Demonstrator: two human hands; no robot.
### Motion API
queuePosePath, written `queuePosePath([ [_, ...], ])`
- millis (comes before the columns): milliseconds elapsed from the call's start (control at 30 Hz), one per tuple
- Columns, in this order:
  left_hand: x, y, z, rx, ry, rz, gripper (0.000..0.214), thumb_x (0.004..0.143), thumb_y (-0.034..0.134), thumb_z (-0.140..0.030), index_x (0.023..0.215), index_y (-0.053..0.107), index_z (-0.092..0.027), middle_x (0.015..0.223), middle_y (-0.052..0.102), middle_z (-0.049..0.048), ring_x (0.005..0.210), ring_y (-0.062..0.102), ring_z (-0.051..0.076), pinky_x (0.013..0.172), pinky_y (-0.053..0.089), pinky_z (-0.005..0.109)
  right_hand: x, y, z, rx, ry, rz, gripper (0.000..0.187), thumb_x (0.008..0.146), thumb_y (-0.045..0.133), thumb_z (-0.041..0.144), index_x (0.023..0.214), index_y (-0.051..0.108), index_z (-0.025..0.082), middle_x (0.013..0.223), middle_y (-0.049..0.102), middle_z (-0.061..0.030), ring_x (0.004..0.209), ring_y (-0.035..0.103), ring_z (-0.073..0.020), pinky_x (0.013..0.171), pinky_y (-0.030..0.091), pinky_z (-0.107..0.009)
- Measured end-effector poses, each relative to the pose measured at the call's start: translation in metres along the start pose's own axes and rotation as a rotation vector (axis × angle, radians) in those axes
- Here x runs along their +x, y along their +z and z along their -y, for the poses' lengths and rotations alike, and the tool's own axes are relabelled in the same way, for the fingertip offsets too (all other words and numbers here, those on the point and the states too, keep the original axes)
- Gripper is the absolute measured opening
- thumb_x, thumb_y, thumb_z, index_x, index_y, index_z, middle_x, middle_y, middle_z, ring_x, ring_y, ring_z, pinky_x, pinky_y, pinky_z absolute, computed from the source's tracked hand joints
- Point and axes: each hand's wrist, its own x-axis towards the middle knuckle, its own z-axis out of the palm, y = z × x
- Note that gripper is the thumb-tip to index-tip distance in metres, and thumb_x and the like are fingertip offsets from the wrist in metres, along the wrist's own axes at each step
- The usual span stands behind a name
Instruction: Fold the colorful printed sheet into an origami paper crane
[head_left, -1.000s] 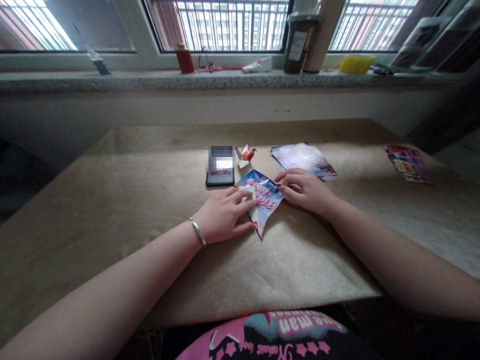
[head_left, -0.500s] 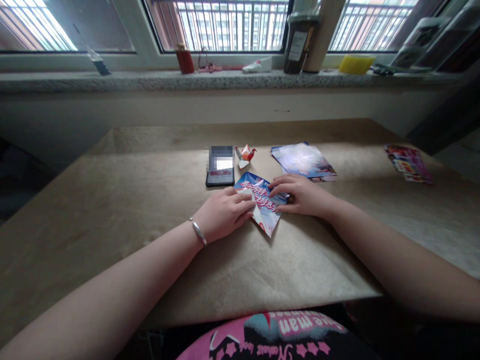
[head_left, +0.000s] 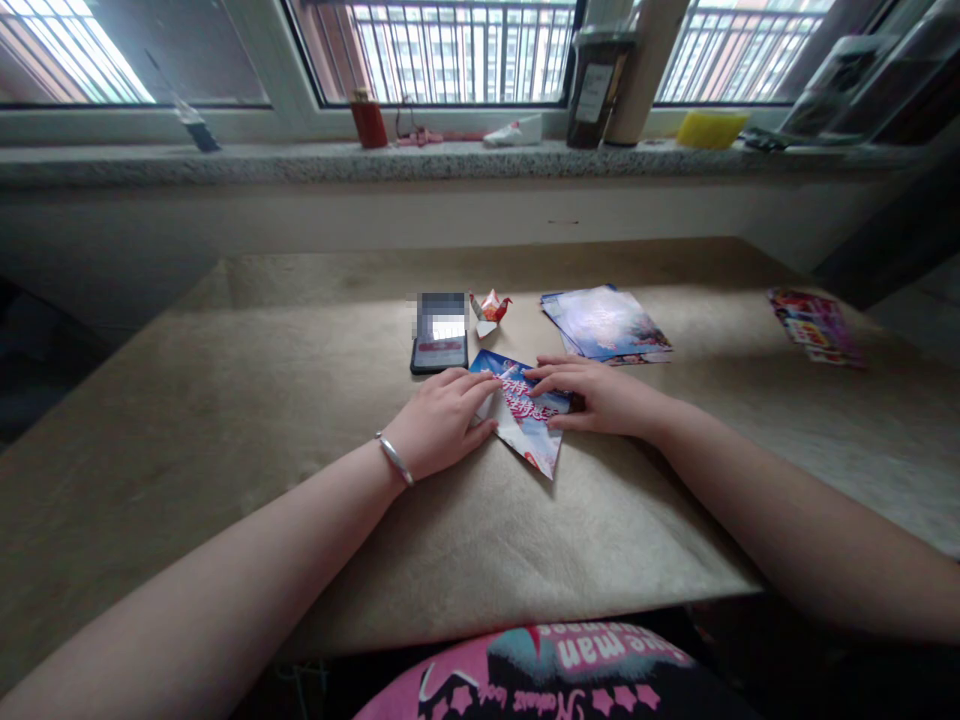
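Across the top of the frame, windows (head_left: 465, 50) above a stone sill (head_left: 292, 168); on it, left to right, one red jar (head_left: 369, 123), one dark jar (head_left: 596, 97), one yellow block (head_left: 711, 129). Below, one tan table (head_left: 645, 530). Left of centre, one phone (head_left: 440, 357), nearly touching the left hand (head_left: 442, 422), itself unclenched, fingers laid over the paper's left side. Just right of the phone, one origami bird (head_left: 490, 312). At centre, one folded paper (head_left: 526, 415) on the table, partly covered by two hands. Then the right hand (head_left: 600, 395), loosely curved, fingertips resting on the paper. Just beyond, one stack of sheets (head_left: 604, 322), uncountable. Far right, one fanned pile (head_left: 816, 328).
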Motion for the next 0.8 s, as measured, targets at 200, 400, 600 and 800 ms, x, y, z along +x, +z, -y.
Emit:
queuePosePath([
  [200,-0.002,0.0,0.003,-0.077,-0.005,-0.027,0.055,0.082,0.056,-0.031,0.133,0.039,-0.017,0.122,0.053,0.0123,0.108,0.052,0.024,0.093,0.044,0.042,0.0,0.0,0.002,-0.123,0.0,0.006,0.036,0.077,0.064,0.041,0.108,0.063,0.023,0.127,0.058,-0.0045,0.126,0.044,-0.0259,0.105,0.033,-0.049],
  [400,-0.002,-0.003,0.007,-0.163,0.018,-0.05,0.035,0.079,0.057,-0.022,0.114,0.053,-0.014,0.108,0.056,0.0113,0.092,0.056,0.018,0.083,0.049,0.034,-0.002,-0.002,0.002,-0.146,-0.023,-0.014,0.033,0.077,0.063,0.041,0.105,0.064,0.023,0.125,0.06,-0.0042,0.12,0.049,-0.0242,0.1,0.04,-0.044],
  [600,-0.001,-0.009,0.013,-0.024,0.199,-0.038,0.028,0.084,0.052,-0.022,0.111,0.06,-0.021,0.101,0.062,0.0074,0.088,0.056,0.018,0.078,0.047,0.033,-0.005,-0.004,0.001,-0.161,-0.011,-0.012,0.033,0.077,0.063,0.043,0.105,0.065,0.025,0.123,0.061,-0.0035,0.118,0.051,-0.0229,0.098,0.041,-0.043],
  [800,-0.001,-0.018,0.021,0.147,0.276,-0.036,0.023,0.09,0.048,-0.032,0.104,0.066,-0.033,0.096,0.067,0.0001,0.085,0.054,0.016,0.076,0.042,0.03,-0.006,-0.006,0.002,-0.202,-0.012,-0.015,0.03,0.08,0.06,0.04,0.103,0.066,0.023,0.122,0.062,-0.0048,0.112,0.055,-0.0222,0.096,0.043,-0.041],
])
